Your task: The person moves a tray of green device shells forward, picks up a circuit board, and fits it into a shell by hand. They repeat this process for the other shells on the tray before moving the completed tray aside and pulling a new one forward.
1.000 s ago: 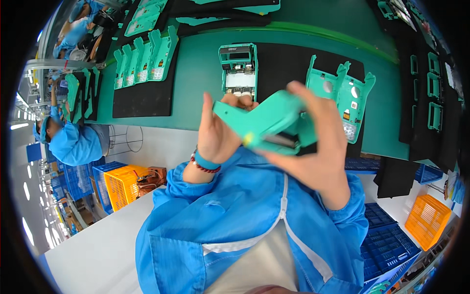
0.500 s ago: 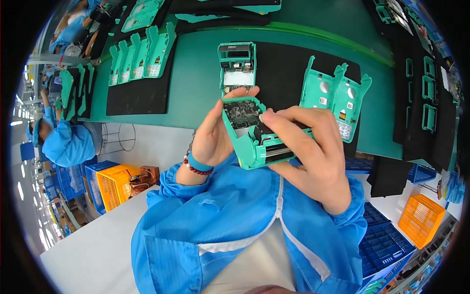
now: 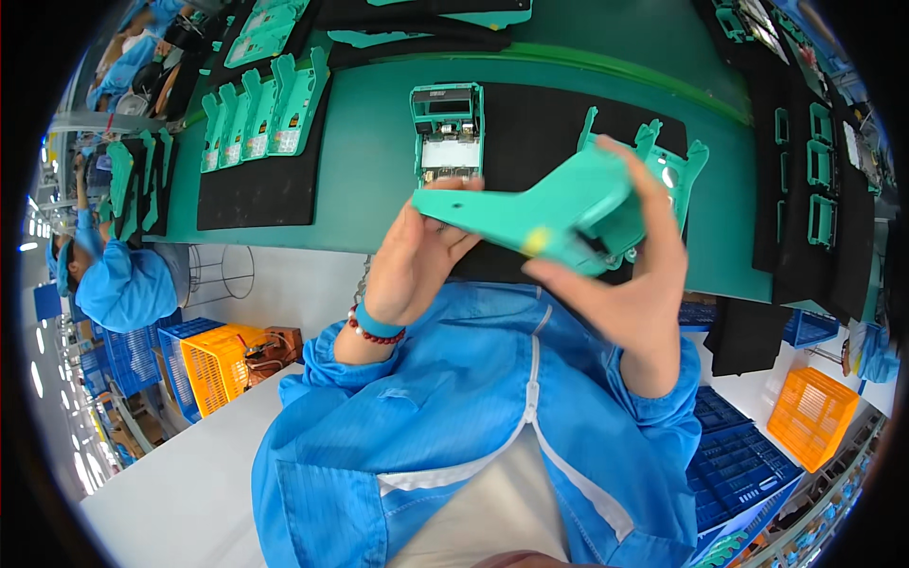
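Between my hands is a green plastic device housing (image 3: 530,213), its smooth outer side showing and a yellow spot near its lower edge. My right hand (image 3: 639,284) grips the wide right end, with the thumb below and the fingers over the top. My left hand (image 3: 417,260) holds the narrow left end, its fingers partly behind the housing. The circuit board inside is hidden from view. Just beyond my left hand, an opened green device (image 3: 448,128) with a dark window and a white inner part lies on the table. Behind my right hand stand green shells (image 3: 689,180), partly covered.
Several green shells (image 3: 260,118) stand on a black mat (image 3: 256,199) at the left. Green frames (image 3: 821,170) lie on black mats at the right. Yellow crates (image 3: 810,417) and blue crates (image 3: 743,464) sit below the table. A person in blue (image 3: 128,284) is at the far left.
The housing has turned over, from its open side with the circuit board to its smooth outer side. My right hand has shifted right and round its wide end.
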